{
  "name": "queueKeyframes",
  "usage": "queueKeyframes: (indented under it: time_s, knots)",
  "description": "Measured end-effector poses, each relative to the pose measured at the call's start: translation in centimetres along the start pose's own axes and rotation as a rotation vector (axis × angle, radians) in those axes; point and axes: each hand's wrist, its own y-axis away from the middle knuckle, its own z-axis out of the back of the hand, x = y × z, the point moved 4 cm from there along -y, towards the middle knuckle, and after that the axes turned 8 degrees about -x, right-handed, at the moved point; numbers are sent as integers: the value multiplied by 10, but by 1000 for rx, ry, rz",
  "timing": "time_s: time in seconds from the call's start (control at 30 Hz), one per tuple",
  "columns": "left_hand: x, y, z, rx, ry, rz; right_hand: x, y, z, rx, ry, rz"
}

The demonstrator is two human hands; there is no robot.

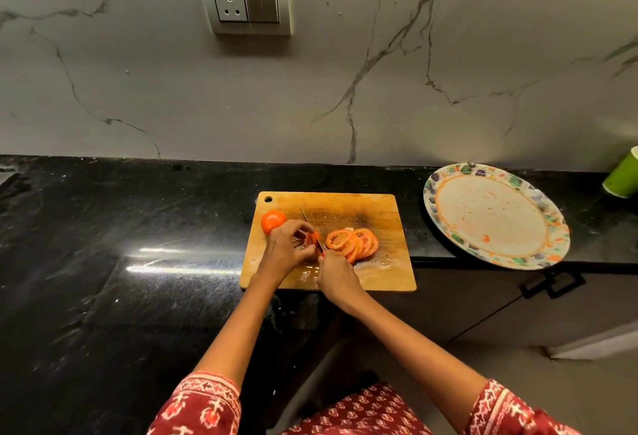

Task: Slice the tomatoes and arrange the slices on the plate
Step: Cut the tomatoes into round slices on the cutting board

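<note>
On the cutting board (366,207), left hand (286,250) pinches a tomato piece (313,236) — right hand (336,276) grips the knife (310,227); slices (352,241) at 3 o'clock, whole tomato (272,220) at 10.

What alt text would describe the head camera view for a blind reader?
A left hand holds a tomato piece on a wooden cutting board while the right hand cuts it with a knife, beside overlapping tomato slices. A whole orange-red tomato and floral-rimmed plate wait nearby.

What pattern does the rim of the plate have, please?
The plate has a white rim with multicoloured blotches, shown in the head view.
</note>
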Motion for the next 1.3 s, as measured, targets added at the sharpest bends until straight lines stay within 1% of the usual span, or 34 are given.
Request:
queueKeyframes:
  time_s: [0.17, 0.4, 0.63, 0.83, 1.03, 1.2, 1.3]
  knots:
    - [-4, 0, -1, -2, -10, -29, 4, -5, 0, -5, 8, -6]
    - [-2, -1, 0, 22, -21, -16, -9, 16, -1, -11, 41, 2]
    - [-6, 1, 0, 13, -19, -35, 5, -2, -2, 29, -11, -43]
    - [-5, 1, 2, -4, -36, -32, -14, 19, -9, 9, 30, -28]
    - [-1, 3, 3, -5, -30, -24, 1, 6, -8, 29, -27, -61]
    - [-2, 3, 2, -20, -32, -15, -15, 21, -13, 40, 20, -57]
    - [-2, 3, 4, -23, -24, -10, -18, 24, -12, 49, 9, -67]
